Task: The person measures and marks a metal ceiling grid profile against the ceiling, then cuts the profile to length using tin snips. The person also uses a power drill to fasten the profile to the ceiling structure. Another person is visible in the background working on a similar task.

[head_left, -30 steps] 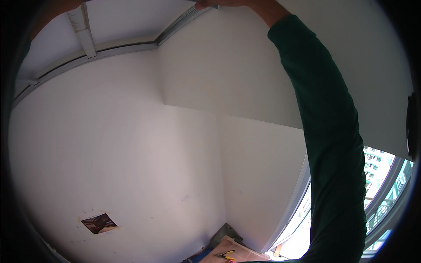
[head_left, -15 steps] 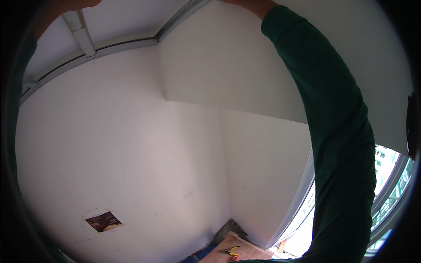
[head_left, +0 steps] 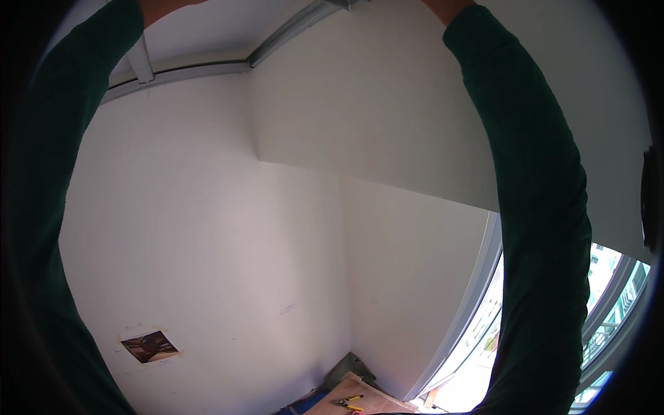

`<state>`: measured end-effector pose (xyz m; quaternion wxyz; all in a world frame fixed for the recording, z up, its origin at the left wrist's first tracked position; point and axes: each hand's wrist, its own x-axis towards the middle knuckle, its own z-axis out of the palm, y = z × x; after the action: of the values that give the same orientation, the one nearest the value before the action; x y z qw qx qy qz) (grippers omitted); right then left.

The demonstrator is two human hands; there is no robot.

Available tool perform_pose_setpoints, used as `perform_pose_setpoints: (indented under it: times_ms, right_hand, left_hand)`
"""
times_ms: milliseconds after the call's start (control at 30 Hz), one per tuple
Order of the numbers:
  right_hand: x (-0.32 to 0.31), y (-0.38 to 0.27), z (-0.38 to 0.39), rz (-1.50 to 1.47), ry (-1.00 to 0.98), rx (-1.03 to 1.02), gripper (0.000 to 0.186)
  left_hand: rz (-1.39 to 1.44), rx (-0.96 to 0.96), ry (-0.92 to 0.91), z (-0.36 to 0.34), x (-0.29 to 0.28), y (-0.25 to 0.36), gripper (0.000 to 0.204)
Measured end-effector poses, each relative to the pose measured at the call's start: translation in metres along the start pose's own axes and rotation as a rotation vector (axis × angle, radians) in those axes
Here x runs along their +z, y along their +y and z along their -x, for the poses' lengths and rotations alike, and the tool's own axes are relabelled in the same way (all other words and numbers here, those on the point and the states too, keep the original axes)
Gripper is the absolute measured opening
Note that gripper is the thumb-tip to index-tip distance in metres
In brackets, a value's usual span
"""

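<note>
Both arms up, and here's the grey rail (head_left: pixel 207 70), running along two walls, meeting at the corner, a crosspiece (head_left: pixel 142 66) up against it. That much looks in place; how much remains overhead, the frame doesn't show. The left hand (head_left: pixel 181 4) is cut off by the top edge, only a strip of skin showing: can't tell how open it is or what it holds. The right wrist (head_left: pixel 451 10) is in, but the hand itself is out of shot, grip unknown. At the rail's near end, a short dark piece (head_left: pixel 339 3), perhaps a bracket, though it's clipped.

Compared with half a second ago, the left sleeve (head_left: pixel 90 62) has swung well inward, covering part of the crosspiece. Yellow-handled pliers (head_left: pixel 355 398) still lie on the board (head_left: pixel 387 403).
</note>
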<state>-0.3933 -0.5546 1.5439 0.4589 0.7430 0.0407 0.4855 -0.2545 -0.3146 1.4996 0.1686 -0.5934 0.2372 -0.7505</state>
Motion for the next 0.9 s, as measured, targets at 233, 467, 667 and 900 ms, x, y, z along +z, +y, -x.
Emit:
perform_pose_setpoints:
  times_ms: [233,467,667,900]
  right_hand:
    - [-0.011,0.039,-0.003,-0.523,0.112,0.393,0.036]
    - [-0.003,0.025,-0.002,-0.426,0.176,0.549,0.032]
    - [0.030,0.041,-0.017,-0.123,-0.081,0.399,0.036]
    - [0.065,0.065,-0.052,0.075,-0.190,0.488,0.026]
  left_hand:
    - [0.087,-0.021,0.000,-0.004,0.003,0.000,0.026]
    - [0.090,-0.016,-0.022,-0.001,-0.005,0.002,0.024]
    - [0.093,-0.039,-0.029,-0.001,-0.007,0.005,0.023]
    - [0.051,-0.054,-0.052,-0.005,-0.006,0.005,0.023]
